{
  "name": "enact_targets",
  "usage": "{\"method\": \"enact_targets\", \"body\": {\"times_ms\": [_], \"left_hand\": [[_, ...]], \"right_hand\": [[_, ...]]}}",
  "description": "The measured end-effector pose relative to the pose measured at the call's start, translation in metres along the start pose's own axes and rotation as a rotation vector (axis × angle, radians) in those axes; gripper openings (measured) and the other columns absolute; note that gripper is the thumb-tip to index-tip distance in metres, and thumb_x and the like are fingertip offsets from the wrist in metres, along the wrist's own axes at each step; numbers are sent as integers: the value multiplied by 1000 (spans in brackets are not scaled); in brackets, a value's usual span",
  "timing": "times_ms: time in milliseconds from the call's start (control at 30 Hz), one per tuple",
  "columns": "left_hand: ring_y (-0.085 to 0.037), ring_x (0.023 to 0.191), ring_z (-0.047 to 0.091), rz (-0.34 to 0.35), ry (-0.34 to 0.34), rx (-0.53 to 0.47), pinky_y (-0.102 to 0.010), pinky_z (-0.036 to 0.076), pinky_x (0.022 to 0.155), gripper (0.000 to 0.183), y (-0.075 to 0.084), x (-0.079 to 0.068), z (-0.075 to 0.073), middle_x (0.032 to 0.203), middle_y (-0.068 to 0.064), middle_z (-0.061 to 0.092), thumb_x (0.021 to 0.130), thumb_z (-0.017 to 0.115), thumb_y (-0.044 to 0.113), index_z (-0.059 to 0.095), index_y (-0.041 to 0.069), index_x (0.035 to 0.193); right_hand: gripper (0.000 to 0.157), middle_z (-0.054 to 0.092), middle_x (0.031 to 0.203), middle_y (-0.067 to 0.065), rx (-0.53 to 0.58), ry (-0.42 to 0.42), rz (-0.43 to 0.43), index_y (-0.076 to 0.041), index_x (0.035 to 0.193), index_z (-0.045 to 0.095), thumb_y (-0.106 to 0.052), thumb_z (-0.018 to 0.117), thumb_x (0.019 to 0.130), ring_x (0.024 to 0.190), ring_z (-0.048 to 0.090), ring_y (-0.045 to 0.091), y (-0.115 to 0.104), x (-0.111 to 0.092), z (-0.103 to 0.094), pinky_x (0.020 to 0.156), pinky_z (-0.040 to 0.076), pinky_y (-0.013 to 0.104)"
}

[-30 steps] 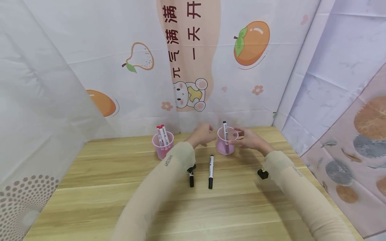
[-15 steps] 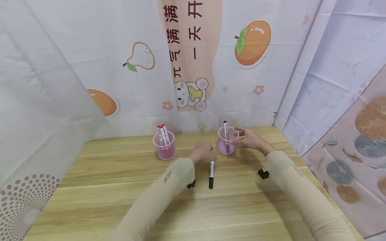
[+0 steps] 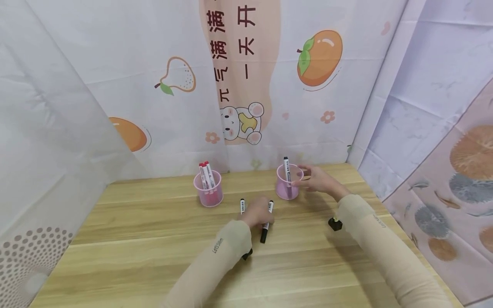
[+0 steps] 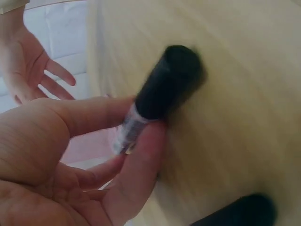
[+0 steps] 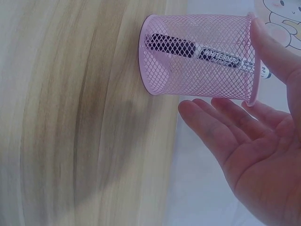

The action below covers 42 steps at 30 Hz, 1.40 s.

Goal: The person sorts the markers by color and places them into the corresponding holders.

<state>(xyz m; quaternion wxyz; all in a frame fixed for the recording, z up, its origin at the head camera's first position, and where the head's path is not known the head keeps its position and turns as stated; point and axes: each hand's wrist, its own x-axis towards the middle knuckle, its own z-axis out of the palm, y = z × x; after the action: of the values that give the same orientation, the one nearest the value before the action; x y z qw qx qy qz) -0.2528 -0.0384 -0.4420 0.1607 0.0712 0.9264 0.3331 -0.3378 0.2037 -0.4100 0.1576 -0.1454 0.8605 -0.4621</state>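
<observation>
My left hand (image 3: 259, 211) pinches a whiteboard marker (image 3: 264, 234) between thumb and fingers just over the table. In the left wrist view its black cap (image 4: 169, 84) sticks out past the fingertips. A second marker (image 3: 242, 206) lies to the left, partly hidden by that hand. My right hand (image 3: 317, 179) is at the right side of a pink mesh pen cup (image 3: 286, 191). In the right wrist view the thumb lies at the cup's rim, with the other fingers loosely extended beside the mesh. One black-capped marker (image 5: 218, 57) stands in this cup, cap end down.
Another pink mesh cup (image 3: 210, 196) with several red-ended markers stands on the left at the back of the wooden table (image 3: 154, 231). A printed curtain (image 3: 246, 94) hangs right behind both cups. Small black camera mounts (image 3: 335, 223) sit at the wrists.
My left hand has come from beside the right cup down toward the front and taken hold of the marker on the table, which now tilts slightly. The right hand has stayed by its cup.
</observation>
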Motion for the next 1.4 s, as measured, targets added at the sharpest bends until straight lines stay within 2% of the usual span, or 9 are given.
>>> {"method": "enact_targets", "body": {"times_ms": [100,267,433,600,900,1400], "left_hand": [[-21,49,63,-30,7,-14,-33,58,46,41,-2,2,4,79,-11,58,74,74,-5,60,0,112],[-23,49,63,-56,8,-47,-33,58,46,32,-1,3,4,77,-13,58,74,72,-6,59,1,102],[-22,48,63,-57,12,-48,-32,57,44,31,-3,3,6,76,-12,58,74,72,-5,59,1,101],[-21,47,63,-59,16,-68,-30,56,43,24,-4,3,7,75,-11,57,74,74,-5,57,3,88],[-21,45,61,-36,55,-124,-30,55,40,25,-8,4,9,69,-9,57,71,74,-5,52,6,76],[-21,48,62,-25,32,-217,-33,58,44,23,-8,-5,-1,64,-7,55,74,77,-4,55,4,77]], "right_hand": [[97,42,148,35,-2,-3,-3,3,158,21,-29,80,89,130,50,46,1,0,1,91,57,51],[97,41,148,35,-6,-3,-2,4,158,20,-31,80,90,131,49,46,0,-1,1,92,56,52],[97,42,149,33,-2,-2,5,3,158,21,-31,80,89,132,48,46,0,-1,1,92,57,52],[97,42,149,34,0,-4,2,4,158,20,-29,80,90,132,48,46,0,-1,0,92,56,52],[97,42,149,33,7,-5,-1,4,158,21,-31,80,90,133,47,46,0,0,0,92,56,52],[97,40,149,36,13,-10,-1,4,159,18,-27,80,90,133,46,48,-3,-4,0,91,57,53]]}}
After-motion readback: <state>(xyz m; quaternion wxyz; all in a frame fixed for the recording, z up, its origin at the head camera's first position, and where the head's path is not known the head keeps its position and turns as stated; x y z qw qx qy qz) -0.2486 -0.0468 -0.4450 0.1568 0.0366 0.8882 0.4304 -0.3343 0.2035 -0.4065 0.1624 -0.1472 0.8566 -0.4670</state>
